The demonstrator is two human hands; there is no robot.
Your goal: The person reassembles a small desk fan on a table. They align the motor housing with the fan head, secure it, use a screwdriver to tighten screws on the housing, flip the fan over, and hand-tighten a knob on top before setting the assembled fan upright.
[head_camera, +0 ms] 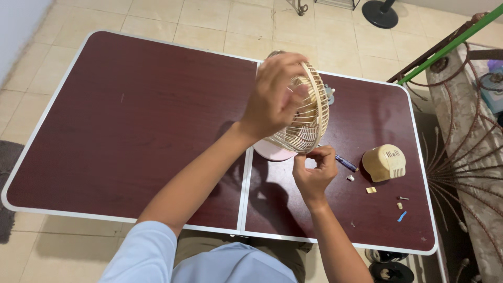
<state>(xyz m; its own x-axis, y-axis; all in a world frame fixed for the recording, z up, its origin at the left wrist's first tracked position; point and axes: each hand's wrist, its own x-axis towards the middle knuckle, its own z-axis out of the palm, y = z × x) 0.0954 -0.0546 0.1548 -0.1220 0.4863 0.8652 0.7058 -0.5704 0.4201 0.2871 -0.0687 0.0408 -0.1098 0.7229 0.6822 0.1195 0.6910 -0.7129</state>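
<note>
A big dark red folding table (131, 120) with a white edge is standing on a pale tiled floor (220, 21). A rusty metal railing (461, 152) is curling along the right side, and a green pole (450, 44) is leaning over it.

A small cream fan (306, 112) is sitting near the middle of the table, just right of the fold line, on its pink base (270, 151). Its round wire cage is facing right. The left hand (275, 97) is wrapping over the top and back of the cage, with the fingers closed on the wires. The right hand (314, 169) is reaching up to the bottom rim of the cage, with the fingertips pinched together there. I cannot tell if they are holding something tiny.

A cream plastic motor cover (384, 162) is lying to the right of the fan, apart from it. A blue screwdriver (346, 163) is lying between the right hand and the cover. Small bits, a screw (402, 198) and a little blue piece (402, 216) are lying near the table's right edge.
</note>
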